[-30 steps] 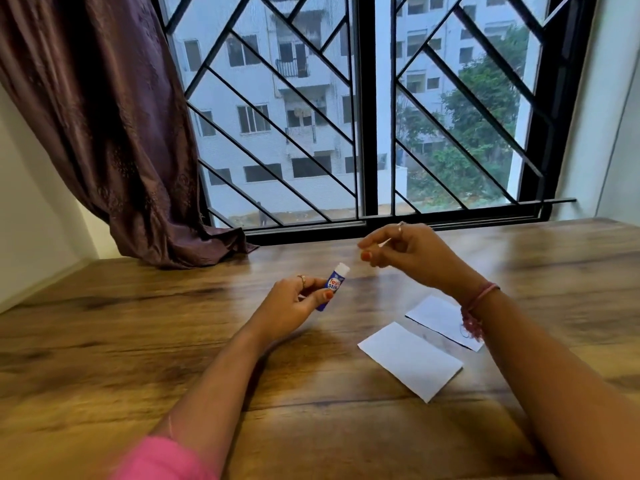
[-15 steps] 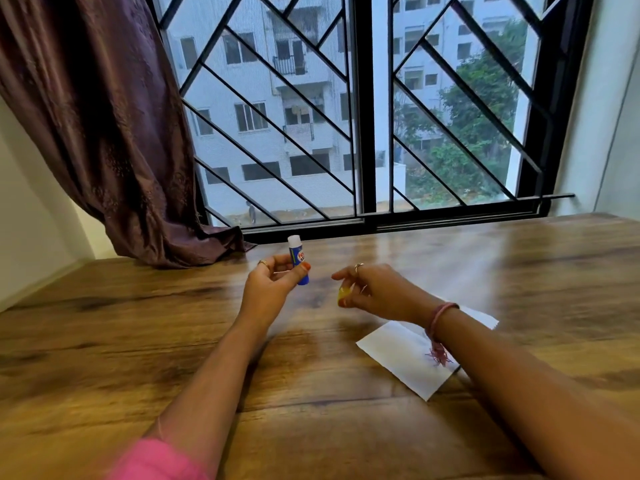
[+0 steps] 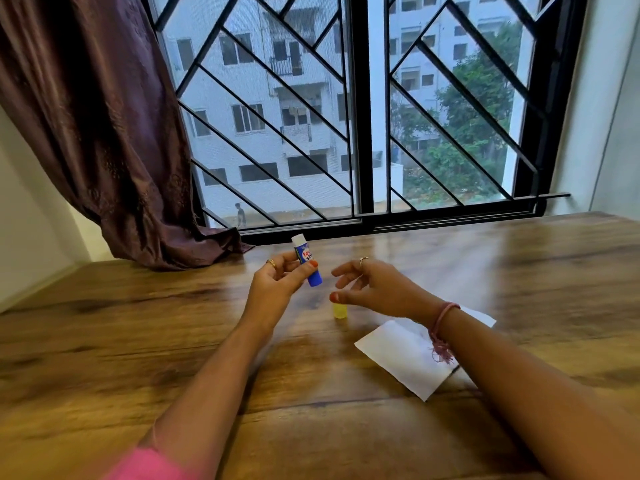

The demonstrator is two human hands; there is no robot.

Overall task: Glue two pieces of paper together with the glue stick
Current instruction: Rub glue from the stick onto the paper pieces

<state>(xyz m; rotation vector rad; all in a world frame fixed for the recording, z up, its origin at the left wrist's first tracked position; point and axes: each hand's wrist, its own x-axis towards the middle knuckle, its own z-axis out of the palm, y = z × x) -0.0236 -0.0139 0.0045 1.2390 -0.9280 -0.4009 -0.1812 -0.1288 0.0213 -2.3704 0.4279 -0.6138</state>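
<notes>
My left hand (image 3: 277, 285) holds a blue glue stick (image 3: 307, 261) upright between thumb and fingers, its white glue end up and uncapped. The yellow cap (image 3: 340, 310) stands on the wooden table (image 3: 138, 341) just below my right hand (image 3: 370, 287), which hovers over it with fingers spread and holds nothing. Two white pieces of paper lie to the right under my right forearm: the nearer piece (image 3: 401, 358) mostly shows, the farther piece (image 3: 481, 318) is largely hidden by the wrist.
A barred window (image 3: 360, 116) runs along the table's far edge. A brown curtain (image 3: 104, 133) hangs at the left and its hem lies on the table's back left corner.
My right hand came down from above the table, set the yellow cap on the wood and let go. My left hand turned the glue stick upright and lifted it a little.
</notes>
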